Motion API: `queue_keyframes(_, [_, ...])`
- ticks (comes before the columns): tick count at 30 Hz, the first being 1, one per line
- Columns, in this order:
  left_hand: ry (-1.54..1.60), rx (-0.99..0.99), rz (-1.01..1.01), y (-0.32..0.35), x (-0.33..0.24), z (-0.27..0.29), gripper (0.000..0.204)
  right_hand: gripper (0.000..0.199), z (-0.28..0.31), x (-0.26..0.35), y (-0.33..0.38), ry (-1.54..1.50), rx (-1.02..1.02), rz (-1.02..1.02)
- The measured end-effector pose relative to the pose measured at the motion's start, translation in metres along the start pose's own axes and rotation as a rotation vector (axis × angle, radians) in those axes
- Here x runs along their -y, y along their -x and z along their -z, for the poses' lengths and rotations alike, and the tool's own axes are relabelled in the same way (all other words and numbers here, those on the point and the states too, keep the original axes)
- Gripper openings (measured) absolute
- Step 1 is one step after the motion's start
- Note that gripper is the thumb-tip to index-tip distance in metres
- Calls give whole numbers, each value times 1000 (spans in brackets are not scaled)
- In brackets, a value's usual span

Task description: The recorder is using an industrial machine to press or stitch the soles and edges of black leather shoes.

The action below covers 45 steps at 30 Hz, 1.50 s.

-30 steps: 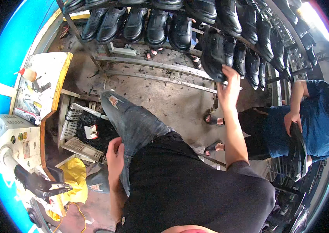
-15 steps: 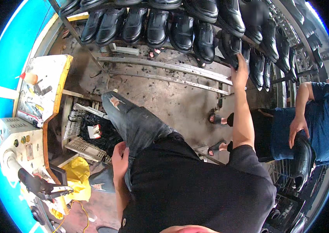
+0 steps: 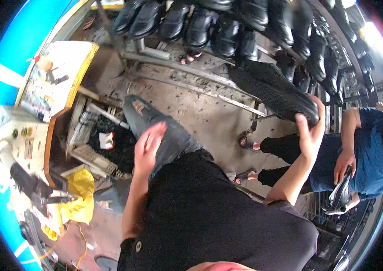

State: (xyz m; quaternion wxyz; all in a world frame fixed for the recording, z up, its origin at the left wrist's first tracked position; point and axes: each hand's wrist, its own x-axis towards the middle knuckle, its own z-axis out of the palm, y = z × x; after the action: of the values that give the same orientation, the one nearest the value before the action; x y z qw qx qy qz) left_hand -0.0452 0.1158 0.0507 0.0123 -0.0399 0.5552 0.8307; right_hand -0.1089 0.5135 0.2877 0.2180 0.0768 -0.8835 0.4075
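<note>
My right hand [image 3: 311, 128] grips a black shoe [image 3: 272, 90] by one end, thumb on the near side and fingers around the other. The patterned sole faces me, and the far end points up and left, in front of the rack. My left hand [image 3: 148, 147] is raised over my jeans [image 3: 166, 135], fingers stretched out and slightly blurred, with nothing in it. Rows of black shoes [image 3: 199, 29] stand on the metal rack [image 3: 191, 71] beyond my hands.
On the left are a worktable [image 3: 71, 63] and a pale machine [image 3: 33, 140] with a black arm. Below them hangs a yellow bag [image 3: 80, 194]. A crate [image 3: 94, 158] holds black scraps. At right, a person in a blue shirt [image 3: 370, 149] handles another black shoe [image 3: 341, 192].
My right hand has taken the shoe off the rack and drawn it nearer, sole toward me. My left hand has risen. The co-worker's shoe has tilted and moved slightly left.
</note>
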Motion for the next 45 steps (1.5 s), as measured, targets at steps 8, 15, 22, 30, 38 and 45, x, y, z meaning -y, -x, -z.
queue_keyframes(8, [62,154,-719,-53,-87,-61,97,75,-145,-95,68,-1432,220,-495])
queue_keyframes(15, [-607,69,-1037,-48,-133,-53,89,72,-192,-112,105,-1508,261,-652])
queue_keyframes(22, [-279,135,-938,-52,-119,-56,39,68,-198,-135,118,-1590,394,-718])
queue_keyframes(30, [-64,-206,-628,-25,-106,-59,15,63,-199,-115,130,-982,204,-888])
queue_keyframes(38, [-690,-476,-458,64,-10,90,57,62,-248,-75,58,-712,794,-136])
queue_keyframes(45, [217,-565,-368,168,-25,104,104,78,-347,5,44,-1081,1104,-229])
